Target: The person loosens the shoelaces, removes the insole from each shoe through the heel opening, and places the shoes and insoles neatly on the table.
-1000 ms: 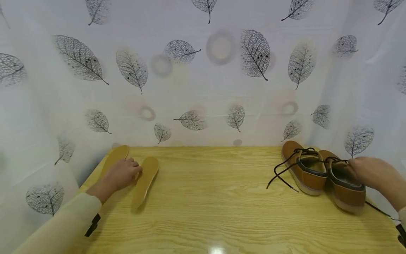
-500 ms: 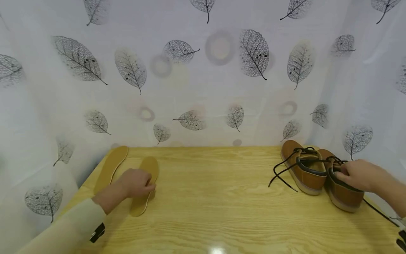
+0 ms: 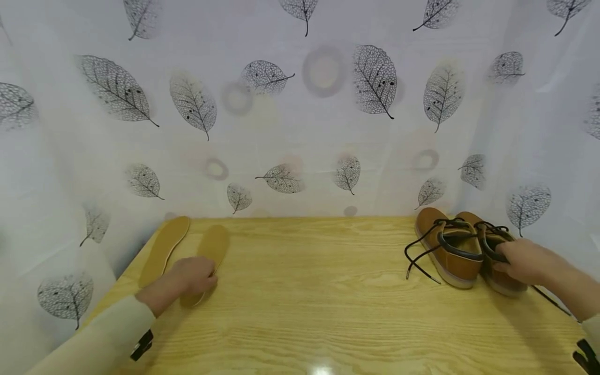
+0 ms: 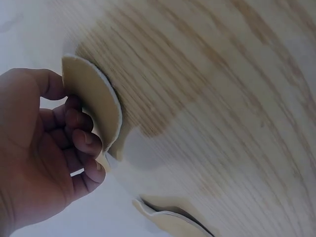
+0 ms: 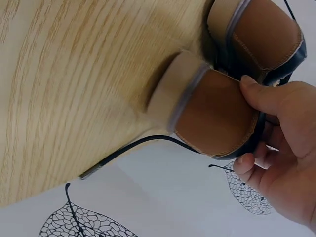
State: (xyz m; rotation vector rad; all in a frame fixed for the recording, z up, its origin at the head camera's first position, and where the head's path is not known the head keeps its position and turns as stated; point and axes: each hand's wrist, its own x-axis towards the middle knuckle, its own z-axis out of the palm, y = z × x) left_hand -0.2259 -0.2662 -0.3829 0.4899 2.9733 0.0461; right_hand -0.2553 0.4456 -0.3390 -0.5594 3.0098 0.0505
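At the left of the table, my left hand (image 3: 189,277) pinches the edge of a tan insole (image 3: 214,244). In the left wrist view, thumb and curled fingers meet at that insole (image 4: 94,94), whose pale rim faces outward. Another insole (image 3: 164,250) lies flat to its left, along the table edge. Far to the right, my right hand (image 3: 534,265) grips the heel collar of a brown shoe (image 3: 501,276) with a dark padded collar; in the right wrist view the thumb presses the outside of the heel (image 5: 217,113). Its mate (image 3: 452,255) stands close on the left.
Black shoelaces (image 3: 414,260) trail onto the table from the left shoe, and another lace (image 3: 550,301) runs out behind the right one. A white curtain (image 3: 300,130) printed with leaves hangs behind and at both sides of the wooden table (image 3: 319,291).
My left hand came from between the insoles to the right-hand insole, took hold, and shifted it slightly left and away. My right hand moved the right shoe left and away, closer beside its mate.
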